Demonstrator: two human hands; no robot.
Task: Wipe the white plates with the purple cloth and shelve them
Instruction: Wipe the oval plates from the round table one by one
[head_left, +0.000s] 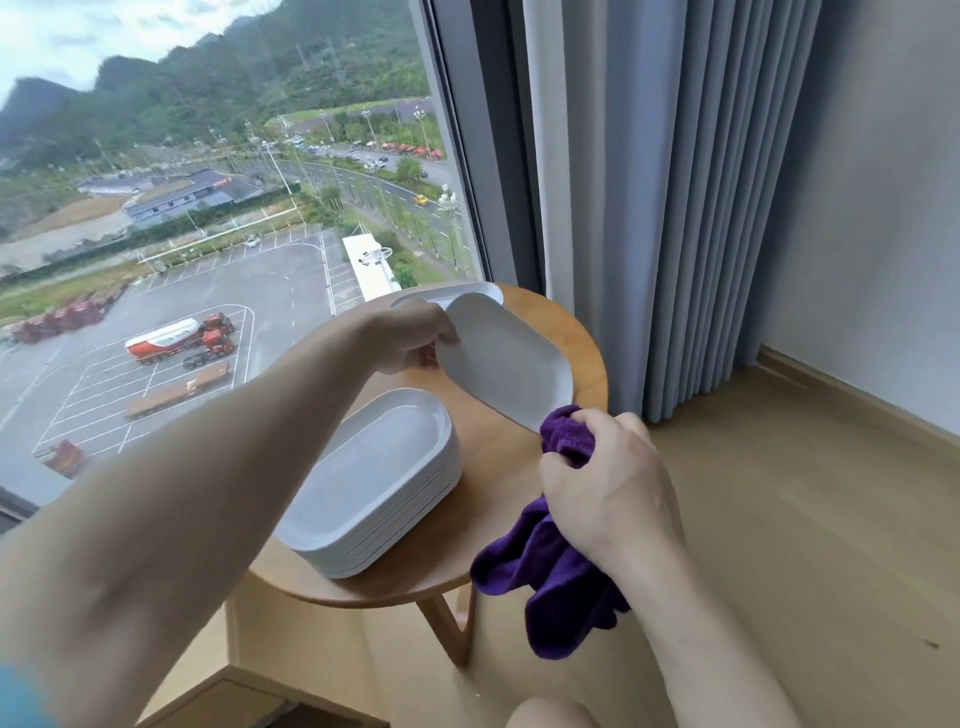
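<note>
My left hand (410, 340) grips the far end of a white oblong plate (506, 358) and holds it tilted above the round wooden table (582, 338). The near end of this plate meets the purple cloth (558, 561), which my right hand (610, 478) grips in a bunch; the rest of the cloth hangs down past the table's edge. A stack of several white oblong plates (371, 480) lies on the near left part of the table. At the table's far edge, behind the held plate, lies one more white plate (441, 293).
A tall window (208, 208) rises right behind the table. Grey curtains (685, 208) hang to the right of it, reaching the wooden floor (805, 519). A white wall (883, 234) stands at the far right. A wooden edge (244, 691) shows at the bottom left.
</note>
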